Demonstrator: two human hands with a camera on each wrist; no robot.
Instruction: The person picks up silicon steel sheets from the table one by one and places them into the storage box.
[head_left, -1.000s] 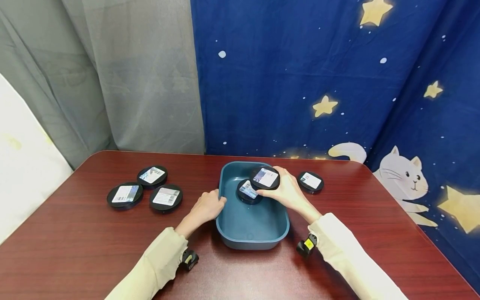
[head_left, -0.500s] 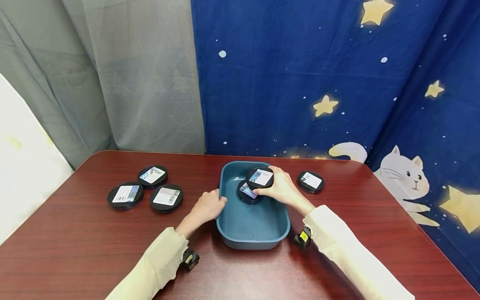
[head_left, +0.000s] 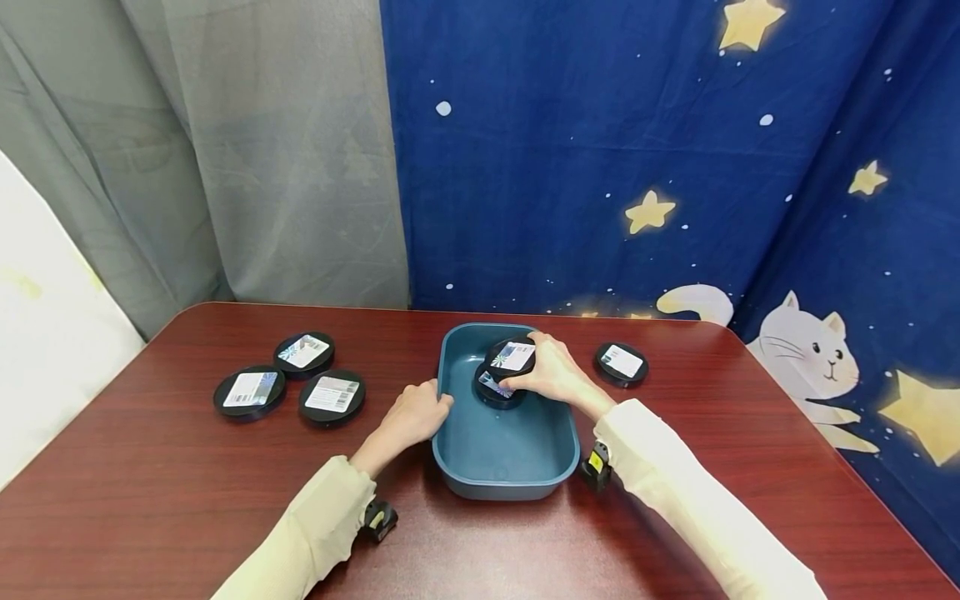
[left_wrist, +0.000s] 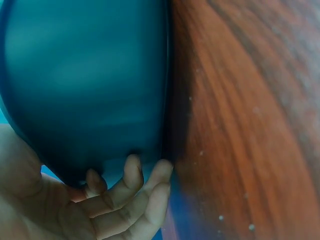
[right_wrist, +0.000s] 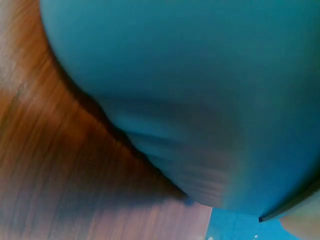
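Note:
In the head view, a blue-grey rectangular bin stands on the table. My left hand grips its left wall; the left wrist view shows fingers against the bin's outer side. My right hand holds a flat round black container with a white label by its edge, inside the bin's outline. It partly covers a second black round container lying in the bin; whether the two touch I cannot tell. The right wrist view shows mostly the bin's wall.
Left of the bin, three similar black round containers lie label up: one in back, one at far left, one nearer. Another black container lies to the right of the bin. Curtains hang behind the wood-grain table.
The right hand has moved left and slightly down with its black container, over the one lying in the bin. The left hand stays at the bin's wall.

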